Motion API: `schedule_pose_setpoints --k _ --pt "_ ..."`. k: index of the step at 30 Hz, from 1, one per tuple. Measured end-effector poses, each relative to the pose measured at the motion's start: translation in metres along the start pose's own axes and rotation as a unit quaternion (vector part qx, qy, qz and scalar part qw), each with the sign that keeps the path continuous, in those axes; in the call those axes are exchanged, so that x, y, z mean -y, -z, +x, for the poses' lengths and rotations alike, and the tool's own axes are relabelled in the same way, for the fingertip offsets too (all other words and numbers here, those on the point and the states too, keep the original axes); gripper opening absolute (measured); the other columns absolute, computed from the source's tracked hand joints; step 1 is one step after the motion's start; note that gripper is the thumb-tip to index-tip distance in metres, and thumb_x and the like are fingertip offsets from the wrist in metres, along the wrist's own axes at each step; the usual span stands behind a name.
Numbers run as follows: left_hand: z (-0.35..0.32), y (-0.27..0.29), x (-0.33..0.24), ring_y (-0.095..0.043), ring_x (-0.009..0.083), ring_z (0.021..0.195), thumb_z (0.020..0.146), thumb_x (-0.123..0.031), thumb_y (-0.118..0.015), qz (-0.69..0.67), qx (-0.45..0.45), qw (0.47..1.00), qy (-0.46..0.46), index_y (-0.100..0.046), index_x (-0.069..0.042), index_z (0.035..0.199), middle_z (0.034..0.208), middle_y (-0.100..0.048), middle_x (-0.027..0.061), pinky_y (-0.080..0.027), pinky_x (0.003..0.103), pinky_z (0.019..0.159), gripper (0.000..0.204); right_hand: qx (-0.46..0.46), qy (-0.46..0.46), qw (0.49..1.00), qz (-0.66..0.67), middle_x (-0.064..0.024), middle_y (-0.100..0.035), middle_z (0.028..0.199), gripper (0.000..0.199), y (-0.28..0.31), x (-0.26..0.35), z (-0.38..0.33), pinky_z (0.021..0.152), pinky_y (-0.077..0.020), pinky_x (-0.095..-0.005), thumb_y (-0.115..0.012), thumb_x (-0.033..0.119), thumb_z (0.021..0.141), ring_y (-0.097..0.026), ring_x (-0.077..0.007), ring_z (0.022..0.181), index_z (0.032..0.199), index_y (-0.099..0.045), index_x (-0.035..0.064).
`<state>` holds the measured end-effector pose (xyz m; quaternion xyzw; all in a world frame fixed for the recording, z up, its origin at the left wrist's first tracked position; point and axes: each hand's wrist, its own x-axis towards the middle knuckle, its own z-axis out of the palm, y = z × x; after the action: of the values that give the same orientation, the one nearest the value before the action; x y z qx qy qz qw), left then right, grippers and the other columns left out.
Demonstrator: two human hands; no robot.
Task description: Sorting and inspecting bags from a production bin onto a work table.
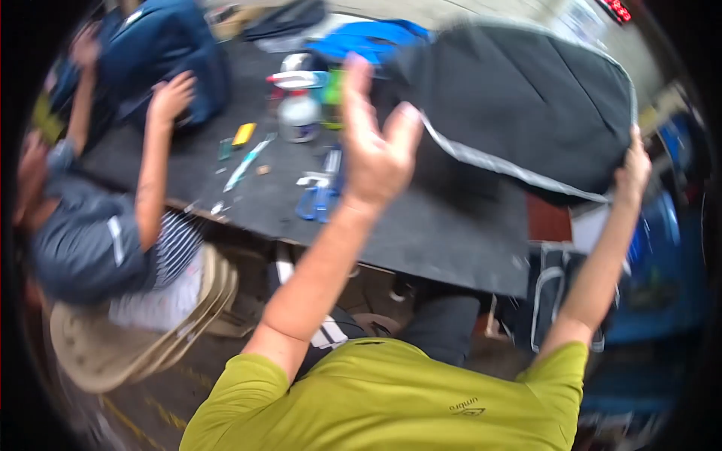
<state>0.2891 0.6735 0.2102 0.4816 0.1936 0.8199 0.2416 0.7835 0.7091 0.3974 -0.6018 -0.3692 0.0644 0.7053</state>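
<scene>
A large black fabric panel [519, 98] with pale grey edging is held up over the right part of the dark table [466, 248]. My right hand [635, 169] grips its right edge near the lower corner. Beside the panel's left end, my left hand [376, 143] is raised over the table with thumb and fingers apart and nothing in it. Motion blurs that hand somewhat. Below it on the table lie blue-handled scissors [320, 199], and a white bottle [298, 116] stands just to its left.
At the left, a person [98, 233] on stacked beige plastic chairs [214, 301] handles a dark blue bag [162, 60]. A yellow piece [244, 134] and a thin light-blue tool [248, 161] lie on the table. Bright blue cloth [368, 39] is at the back. Dark edged pieces [553, 286] hang at the right.
</scene>
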Motion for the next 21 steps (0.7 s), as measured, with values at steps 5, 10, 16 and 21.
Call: schedule_pose_setpoints --k 5,10,16,21 --pt "0.019 -0.029 -0.022 -0.057 0.0169 0.117 0.090 -0.001 -0.065 -0.009 0.089 0.993 -0.083 -0.055 -0.006 0.134 0.129 -0.062 0.0055 -0.044 0.029 0.096 0.046 0.045 -0.102 0.987 0.114 0.0045 -0.053 0.067 0.024 0.024 -0.037 -0.179 0.038 -0.0306 -0.0187 -0.075 0.029 0.094 -0.051 -0.0048 0.051 0.083 -0.058 0.0156" --pt "-0.062 -0.045 0.005 -0.066 0.0145 0.079 0.086 -0.006 -0.069 0.129 0.247 0.953 0.116 -0.067 -0.007 0.115 0.097 -0.068 0.0061 -0.052 0.029 0.069 0.030 0.109 -0.222 0.962 0.117 -0.0016 -0.061 0.075 0.023 0.001 -0.134 -0.286 0.040 -0.0323 -0.0177 -0.069 0.027 0.098 -0.050 -0.0042 0.054 0.090 -0.060 0.0081" --pt "-0.115 -0.016 0.054 -0.063 0.0116 0.068 0.092 -0.016 -0.069 0.273 0.240 0.899 0.246 -0.065 -0.001 0.112 0.078 -0.067 0.0048 -0.051 0.028 0.064 0.025 0.133 -0.259 0.954 0.072 -0.0055 -0.070 0.081 0.021 -0.013 -0.189 -0.346 0.043 -0.0329 -0.0184 -0.066 0.026 0.100 -0.049 -0.0032 0.054 0.092 -0.064 0.0061" --pt "-0.107 -0.020 0.067 -0.065 0.0112 0.069 0.092 -0.012 -0.069 0.287 0.257 0.860 0.334 -0.057 -0.002 0.119 0.078 -0.067 0.0051 -0.051 0.025 0.063 0.032 0.154 -0.216 0.963 0.051 -0.0031 -0.070 0.079 0.022 -0.002 -0.197 -0.348 0.047 -0.0338 -0.0186 -0.068 0.027 0.099 -0.048 -0.0024 0.055 0.090 -0.065 0.0071"
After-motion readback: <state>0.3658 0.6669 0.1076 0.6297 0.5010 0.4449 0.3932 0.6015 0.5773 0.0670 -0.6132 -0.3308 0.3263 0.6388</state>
